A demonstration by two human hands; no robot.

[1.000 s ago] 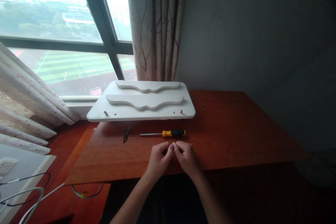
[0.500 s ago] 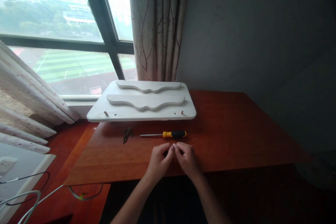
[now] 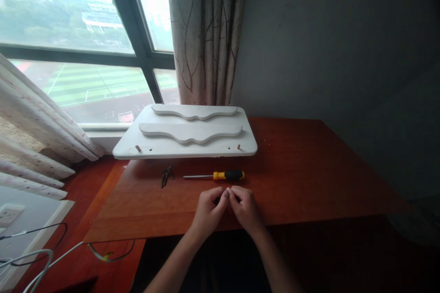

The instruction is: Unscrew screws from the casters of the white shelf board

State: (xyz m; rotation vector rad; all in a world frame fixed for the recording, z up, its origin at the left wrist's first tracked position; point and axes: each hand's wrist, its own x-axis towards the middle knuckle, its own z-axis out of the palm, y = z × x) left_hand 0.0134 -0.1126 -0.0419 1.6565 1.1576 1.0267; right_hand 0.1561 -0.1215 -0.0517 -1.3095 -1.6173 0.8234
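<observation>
My left hand [image 3: 210, 210] and my right hand [image 3: 244, 208] rest at the front edge of the table, thumbs and curled fingers meeting at the tips. Both are closed, and no object shows between them. Just beyond lies a screwdriver [image 3: 229, 175] with a yellow and black handle, its shaft pointing left. Several dark screws [image 3: 166, 176] are heaped to the left of its tip. Farther back is a white board [image 3: 185, 150] with short wooden dowels standing near its front corners. Two white wavy-edged pieces [image 3: 191, 133] lie across the board.
The reddish-brown wooden table [image 3: 302, 169] reaches right towards a grey wall [image 3: 326, 46]. Behind the board stand a window [image 3: 92, 87] and a patterned curtain [image 3: 206, 32]. Cables [image 3: 51, 263] and a wall socket [image 3: 10, 214] are at the lower left.
The camera view has shifted very slightly. My hands, the screwdriver, the screws and the white pieces stay in place.
</observation>
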